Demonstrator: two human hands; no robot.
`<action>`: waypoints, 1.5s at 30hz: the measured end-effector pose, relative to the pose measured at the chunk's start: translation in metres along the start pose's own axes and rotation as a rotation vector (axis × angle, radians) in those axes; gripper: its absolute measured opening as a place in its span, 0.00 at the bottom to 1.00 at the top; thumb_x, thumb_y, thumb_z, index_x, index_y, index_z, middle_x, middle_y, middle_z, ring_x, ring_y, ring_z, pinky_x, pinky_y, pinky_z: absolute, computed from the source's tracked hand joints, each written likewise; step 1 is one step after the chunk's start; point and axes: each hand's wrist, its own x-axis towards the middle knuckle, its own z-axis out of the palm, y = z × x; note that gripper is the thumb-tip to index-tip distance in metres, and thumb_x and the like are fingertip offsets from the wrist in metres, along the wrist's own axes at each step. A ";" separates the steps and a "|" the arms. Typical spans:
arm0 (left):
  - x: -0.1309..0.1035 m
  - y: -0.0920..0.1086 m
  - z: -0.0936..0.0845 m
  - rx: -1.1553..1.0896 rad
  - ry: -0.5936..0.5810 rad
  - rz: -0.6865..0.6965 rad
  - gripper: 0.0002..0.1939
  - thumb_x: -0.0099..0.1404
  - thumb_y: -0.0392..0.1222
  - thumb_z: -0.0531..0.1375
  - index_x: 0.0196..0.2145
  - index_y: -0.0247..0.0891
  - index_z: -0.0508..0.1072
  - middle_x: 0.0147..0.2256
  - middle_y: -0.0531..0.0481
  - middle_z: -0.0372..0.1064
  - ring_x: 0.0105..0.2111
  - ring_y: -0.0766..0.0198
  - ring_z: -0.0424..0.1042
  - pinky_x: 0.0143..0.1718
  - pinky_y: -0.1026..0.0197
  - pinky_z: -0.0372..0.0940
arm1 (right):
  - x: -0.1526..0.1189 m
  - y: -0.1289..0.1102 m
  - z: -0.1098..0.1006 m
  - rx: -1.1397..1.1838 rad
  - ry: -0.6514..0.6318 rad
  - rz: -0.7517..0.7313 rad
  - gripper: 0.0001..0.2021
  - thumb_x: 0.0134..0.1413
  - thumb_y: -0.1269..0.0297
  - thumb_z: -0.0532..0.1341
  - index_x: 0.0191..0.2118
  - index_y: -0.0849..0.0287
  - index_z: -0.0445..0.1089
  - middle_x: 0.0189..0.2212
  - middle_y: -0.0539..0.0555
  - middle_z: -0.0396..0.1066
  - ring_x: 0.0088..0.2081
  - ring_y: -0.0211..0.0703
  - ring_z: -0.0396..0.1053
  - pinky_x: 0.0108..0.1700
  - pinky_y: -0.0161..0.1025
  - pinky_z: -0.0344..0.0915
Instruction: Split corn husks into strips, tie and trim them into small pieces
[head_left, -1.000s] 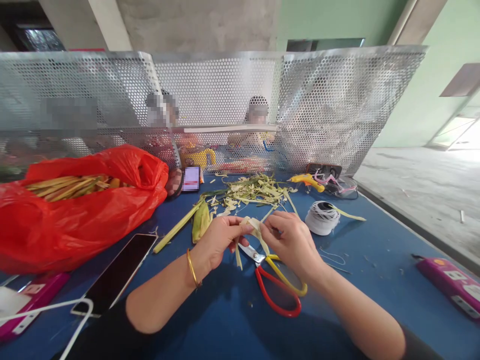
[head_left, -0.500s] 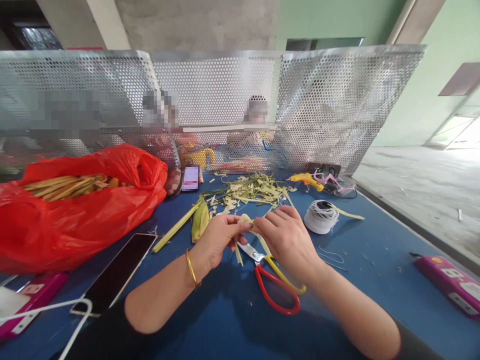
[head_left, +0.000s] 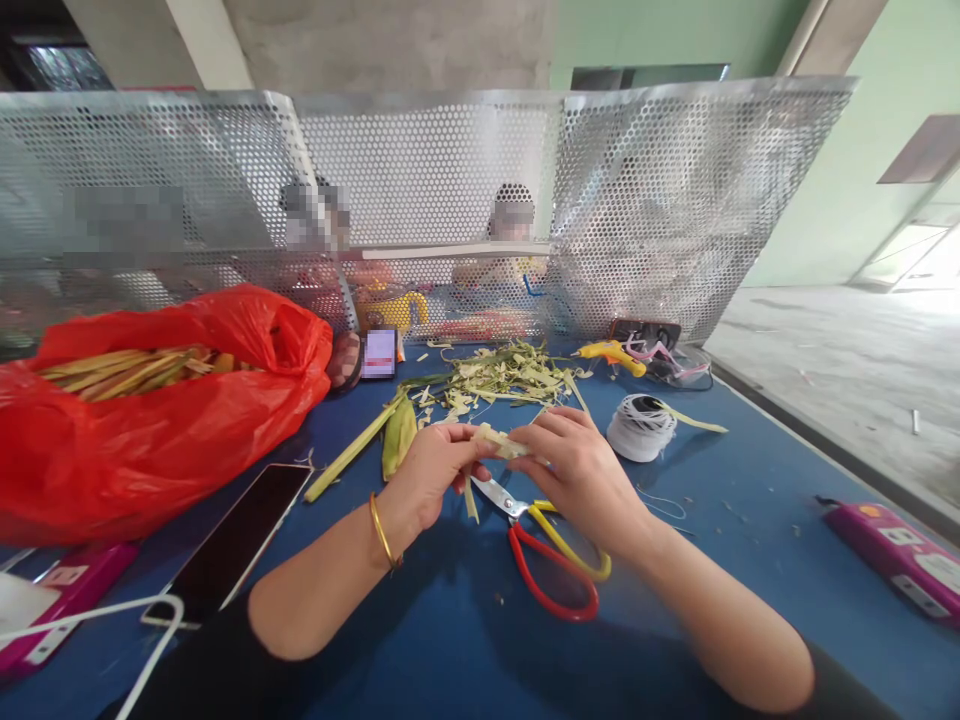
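Between my hands is a pale green strip of corn husk or similar plant leaf (head_left: 499,441), folded on itself, with one end hanging below the left fingers. My left hand (head_left: 442,462) pinches its left end between thumb and fingers. The fingers of my right hand (head_left: 574,462) are closed on the right end. Just beneath lie scissors (head_left: 513,508) with one red and one yellow handle, their blades pointing toward my left hand and partly hidden by it. A green husk piece (head_left: 399,436) and a long stalk (head_left: 352,452) rest left of my hands.
A heap of plant scraps (head_left: 510,380) lies ahead. To the right are a white string spool (head_left: 641,432), a yellow glue gun (head_left: 611,353) and a purple box (head_left: 896,560). Leftward are a phone (head_left: 236,540) and a red plastic bag (head_left: 150,460). A perforated metal screen (head_left: 442,170) stands behind, people beyond it.
The leaf strip between my fingers now lies flatter and more stretched across. The long end that hung near my right hand no longer shows. Scissors and scraps stay put.
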 end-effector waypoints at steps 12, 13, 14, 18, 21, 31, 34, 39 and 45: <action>-0.002 -0.002 0.001 -0.016 -0.033 -0.035 0.16 0.41 0.42 0.72 0.24 0.31 0.73 0.20 0.53 0.68 0.15 0.74 0.62 0.12 0.70 0.45 | -0.005 -0.001 0.013 -0.122 0.076 0.022 0.13 0.62 0.72 0.46 0.39 0.61 0.68 0.28 0.56 0.68 0.29 0.42 0.66 0.34 0.38 0.61; -0.003 -0.002 0.002 -0.015 -0.040 -0.039 0.16 0.41 0.42 0.72 0.24 0.31 0.73 0.20 0.53 0.68 0.15 0.74 0.63 0.12 0.70 0.45 | -0.005 -0.001 0.012 -0.059 0.067 0.050 0.13 0.61 0.72 0.46 0.41 0.61 0.68 0.29 0.56 0.70 0.30 0.43 0.67 0.35 0.38 0.61; -0.003 -0.003 0.002 -0.012 -0.046 -0.043 0.16 0.40 0.42 0.71 0.24 0.31 0.73 0.20 0.53 0.69 0.15 0.74 0.63 0.13 0.70 0.45 | -0.004 -0.002 0.011 0.030 0.056 0.096 0.13 0.61 0.72 0.46 0.42 0.60 0.68 0.30 0.56 0.71 0.31 0.42 0.68 0.35 0.38 0.62; -0.005 -0.003 0.003 -0.009 -0.056 -0.053 0.15 0.40 0.42 0.71 0.23 0.32 0.73 0.19 0.53 0.68 0.15 0.74 0.62 0.13 0.70 0.44 | -0.002 -0.007 0.003 0.462 0.017 0.303 0.15 0.62 0.67 0.46 0.44 0.59 0.69 0.34 0.54 0.73 0.33 0.40 0.69 0.35 0.36 0.63; -0.005 -0.004 0.004 -0.008 -0.065 -0.056 0.14 0.41 0.42 0.71 0.23 0.32 0.73 0.17 0.53 0.66 0.15 0.74 0.61 0.13 0.70 0.44 | 0.000 -0.009 0.000 0.656 0.040 0.431 0.20 0.63 0.60 0.45 0.43 0.60 0.72 0.25 0.51 0.69 0.26 0.37 0.65 0.32 0.36 0.62; -0.002 -0.005 0.003 -0.033 -0.038 -0.039 0.16 0.39 0.42 0.71 0.23 0.31 0.73 0.18 0.53 0.68 0.15 0.74 0.62 0.12 0.71 0.47 | 0.000 -0.008 0.006 0.631 0.073 0.534 0.04 0.52 0.66 0.57 0.31 0.58 0.69 0.23 0.47 0.70 0.26 0.35 0.66 0.29 0.32 0.60; -0.003 -0.006 0.004 -0.017 -0.019 -0.015 0.15 0.40 0.42 0.71 0.24 0.32 0.73 0.20 0.53 0.69 0.15 0.74 0.63 0.12 0.71 0.48 | -0.001 -0.010 0.004 0.494 0.097 0.497 0.06 0.53 0.65 0.57 0.27 0.58 0.68 0.22 0.47 0.68 0.25 0.35 0.63 0.28 0.32 0.57; -0.006 -0.008 0.008 0.061 -0.024 0.055 0.13 0.43 0.42 0.71 0.24 0.33 0.73 0.20 0.53 0.69 0.16 0.72 0.65 0.12 0.71 0.50 | 0.000 -0.008 0.007 0.485 0.077 0.567 0.07 0.50 0.64 0.58 0.24 0.58 0.68 0.21 0.47 0.67 0.24 0.35 0.61 0.27 0.33 0.55; -0.009 -0.009 0.013 0.081 -0.027 0.047 0.14 0.42 0.43 0.71 0.23 0.33 0.73 0.16 0.54 0.66 0.16 0.70 0.65 0.13 0.69 0.52 | 0.000 -0.011 0.015 0.553 0.069 0.649 0.07 0.50 0.64 0.58 0.24 0.58 0.69 0.20 0.47 0.69 0.23 0.35 0.62 0.27 0.33 0.56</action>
